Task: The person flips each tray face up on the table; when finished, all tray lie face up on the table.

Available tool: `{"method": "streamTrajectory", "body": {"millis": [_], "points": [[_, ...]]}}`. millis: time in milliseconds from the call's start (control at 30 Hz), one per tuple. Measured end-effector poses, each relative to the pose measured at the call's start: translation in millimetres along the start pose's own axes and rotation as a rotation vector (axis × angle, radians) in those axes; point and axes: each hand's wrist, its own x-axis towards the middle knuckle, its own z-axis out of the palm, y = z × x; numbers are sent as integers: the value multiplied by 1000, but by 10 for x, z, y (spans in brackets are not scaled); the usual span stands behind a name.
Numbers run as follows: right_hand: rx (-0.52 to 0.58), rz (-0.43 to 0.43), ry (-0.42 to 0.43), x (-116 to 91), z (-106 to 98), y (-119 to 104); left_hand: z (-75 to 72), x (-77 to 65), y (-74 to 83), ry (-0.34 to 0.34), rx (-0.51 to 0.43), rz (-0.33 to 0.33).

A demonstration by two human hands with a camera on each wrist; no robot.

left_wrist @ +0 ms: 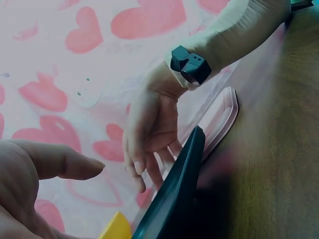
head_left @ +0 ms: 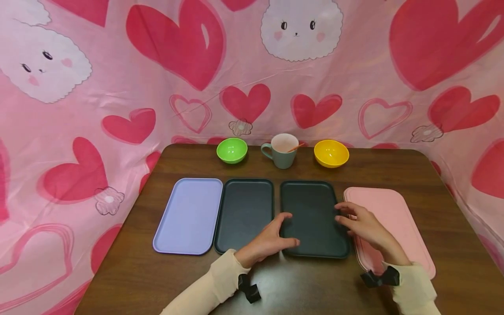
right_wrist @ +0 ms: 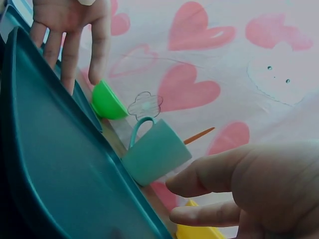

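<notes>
Two dark green trays lie side by side on the table. Over the right-hand dark tray (head_left: 311, 205), my left hand (head_left: 267, 240) hovers at the left edge, thumb and fingers spread apart, nothing held. Across from it, my right hand (head_left: 366, 227) hangs by that tray's right edge, fingers loosely bent and holding nothing. The right wrist view shows a gap between the right fingers (right_wrist: 204, 174) and the dark tray (right_wrist: 75, 149). Part of a pink tray (head_left: 390, 210) shows beneath the right forearm. The left-hand dark tray (head_left: 244, 210) is beside my left hand.
A lavender tray (head_left: 189, 216) lies at the left. Along the back edge of the wooden table (head_left: 138, 275) stand a green bowl (head_left: 232, 151), a grey-green mug (head_left: 282, 157) with an orange stick (head_left: 296, 148) in it, and a yellow bowl (head_left: 331, 154). A heart-patterned cloth (head_left: 177, 43) hangs behind.
</notes>
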Motion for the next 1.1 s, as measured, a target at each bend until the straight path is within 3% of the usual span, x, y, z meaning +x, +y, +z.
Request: {"method": "streamTrajectory", "body": {"millis": [400, 1100], "points": [[34, 16, -14, 57, 51, 28, 14, -29, -16, -19, -61, -22], [127, 18, -29, 80, 101, 27, 35, -53, 22, -63, -4, -39]]}}
